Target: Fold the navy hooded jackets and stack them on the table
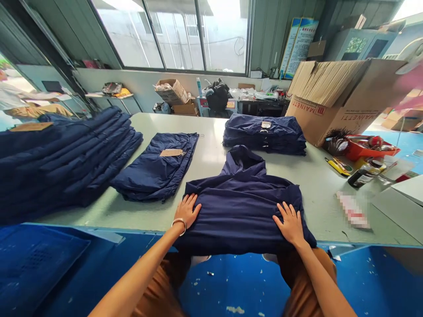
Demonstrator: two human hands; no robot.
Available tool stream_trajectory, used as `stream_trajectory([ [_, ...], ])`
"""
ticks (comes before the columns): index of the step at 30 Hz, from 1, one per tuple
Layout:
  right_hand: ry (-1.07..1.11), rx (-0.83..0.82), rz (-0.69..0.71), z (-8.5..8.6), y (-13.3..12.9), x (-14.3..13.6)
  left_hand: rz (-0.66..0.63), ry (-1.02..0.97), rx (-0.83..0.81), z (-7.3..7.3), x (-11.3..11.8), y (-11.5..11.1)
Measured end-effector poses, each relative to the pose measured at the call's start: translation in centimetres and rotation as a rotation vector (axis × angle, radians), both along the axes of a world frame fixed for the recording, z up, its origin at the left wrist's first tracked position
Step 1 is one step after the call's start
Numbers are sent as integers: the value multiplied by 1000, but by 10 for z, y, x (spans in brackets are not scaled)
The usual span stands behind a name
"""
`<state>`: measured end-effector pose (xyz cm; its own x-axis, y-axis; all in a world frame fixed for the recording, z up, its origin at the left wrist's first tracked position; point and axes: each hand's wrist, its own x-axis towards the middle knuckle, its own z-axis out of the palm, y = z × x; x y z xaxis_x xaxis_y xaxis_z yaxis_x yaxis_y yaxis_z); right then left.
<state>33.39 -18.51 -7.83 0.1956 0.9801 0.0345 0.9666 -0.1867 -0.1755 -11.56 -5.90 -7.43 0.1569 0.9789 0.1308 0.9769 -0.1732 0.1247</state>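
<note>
A navy hooded jacket (236,211) lies spread on the table in front of me, its hood pointing away and its lower edge hanging over the front edge. My left hand (188,210) rests flat on the jacket's left side, fingers stretched out. On the right side my right hand (290,221) lies with its fingers spread on the cloth. Both palms face down and neither hand grips anything I can see. Left of the jacket is a folded navy garment (161,169) with a brown tag (172,152) on it. Behind the hood sits a stack of folded navy garments (264,134).
A tall pile of navy garments (72,158) fills the table's left end. At right stand a big cardboard box (330,101), a red tray (373,147) of small items, a yellow cutter (339,166) and a dark bottle (365,173). The pale tabletop (205,163) ends near my legs.
</note>
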Motion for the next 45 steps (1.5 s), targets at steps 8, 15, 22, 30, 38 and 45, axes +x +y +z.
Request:
stream_trajectory([
  [8, -21, -72, -36, 39, 14, -17, -99, -60, 109, 27, 13, 4],
  [15, 73, 42, 210, 68, 87, -94, -432, -140, 157, 19, 124, 12],
  [22, 52, -3, 323, 56, 166, -117, -432, -60, 178, 14, 169, 76],
  [30, 93, -14, 79, 17, 199, -83, -58, -79, -16, -9, 129, 130],
  [38, 131, 11, 27, 12, 206, -81, 7, -65, -39, -5, 110, 134],
  [45, 156, -98, 144, 57, 173, -75, -53, -99, -63, 36, 122, 116],
])
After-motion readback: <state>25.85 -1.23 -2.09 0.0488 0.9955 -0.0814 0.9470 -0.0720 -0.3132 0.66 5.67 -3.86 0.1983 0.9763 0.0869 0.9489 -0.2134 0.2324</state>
